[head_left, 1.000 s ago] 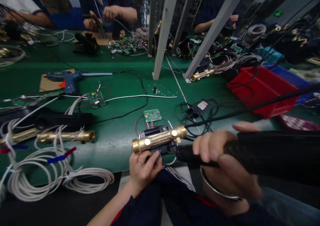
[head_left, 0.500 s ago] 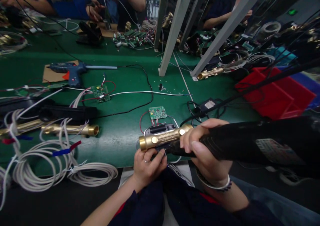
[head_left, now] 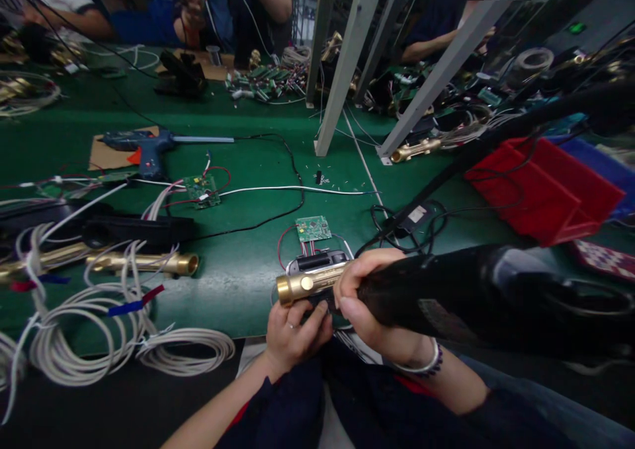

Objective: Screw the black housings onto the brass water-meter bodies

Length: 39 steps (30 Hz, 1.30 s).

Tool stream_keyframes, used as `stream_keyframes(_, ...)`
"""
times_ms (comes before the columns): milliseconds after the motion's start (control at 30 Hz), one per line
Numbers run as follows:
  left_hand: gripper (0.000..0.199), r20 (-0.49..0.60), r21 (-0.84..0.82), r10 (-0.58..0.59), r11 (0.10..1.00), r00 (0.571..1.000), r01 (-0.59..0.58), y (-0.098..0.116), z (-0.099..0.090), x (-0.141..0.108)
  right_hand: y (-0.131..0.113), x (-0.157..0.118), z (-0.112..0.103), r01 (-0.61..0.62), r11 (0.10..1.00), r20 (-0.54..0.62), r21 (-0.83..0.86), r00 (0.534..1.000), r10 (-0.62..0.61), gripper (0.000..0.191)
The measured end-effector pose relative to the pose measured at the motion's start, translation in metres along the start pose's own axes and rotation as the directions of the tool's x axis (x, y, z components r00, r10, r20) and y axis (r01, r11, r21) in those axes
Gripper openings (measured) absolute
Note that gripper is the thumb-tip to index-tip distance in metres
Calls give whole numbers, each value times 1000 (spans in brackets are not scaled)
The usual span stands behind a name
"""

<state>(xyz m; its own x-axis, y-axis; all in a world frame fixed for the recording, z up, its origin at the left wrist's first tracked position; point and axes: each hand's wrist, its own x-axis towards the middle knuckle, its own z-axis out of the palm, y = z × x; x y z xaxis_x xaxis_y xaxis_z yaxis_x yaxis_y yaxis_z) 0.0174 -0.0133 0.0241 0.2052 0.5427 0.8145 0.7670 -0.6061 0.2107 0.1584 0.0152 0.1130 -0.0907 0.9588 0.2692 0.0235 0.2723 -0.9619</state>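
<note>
In my right hand [head_left: 370, 297] is a thick black electric screwdriver [head_left: 436, 297], fingers wrapped round its front end. Its tip is hidden behind the hand. My left hand [head_left: 297, 330] is closed at the near edge of a black plastic housing [head_left: 320, 298], fingers bent under a brass pipe fitting [head_left: 317, 281]. The fitting lies across the housing, its threaded end to the left and its right end covered by my right hand. Just beyond lies a dark module [head_left: 317, 261], wired to a green circuit board [head_left: 313, 229].
Coiled grey cables [head_left: 186, 351], another brass fitting [head_left: 143, 262] and a blue glue gun [head_left: 151, 148] lie left. A power adapter [head_left: 414, 217] and red bin [head_left: 540, 191] are right. Metal posts [head_left: 347, 65] rise from the green table [head_left: 238, 284]; co-workers' hands [head_left: 191, 9] work beyond.
My right hand has moved left and slightly down along the fitting with the screwdriver, whose body has swung closer to the camera. My left hand has stayed nearly in place.
</note>
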Motion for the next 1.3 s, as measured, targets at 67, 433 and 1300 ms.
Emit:
stream_keyframes(67, 10, 10, 13, 13, 1000, 1000, -13, 0, 1, -1, 0, 5, 2, 72, 997, 66, 6, 995, -72, 35)
stream_keyframes(433, 15, 116, -130, 146, 983, 982, -130, -21, -39, 20, -13, -10, -46, 325, 815, -265, 480, 939, -218, 37)
stream_keyframes(1300, 18, 780, -363, 594, 686, 198, -630, 103, 236, 224, 85, -49, -155, 255, 550, -464, 795, 840, 280, 45)
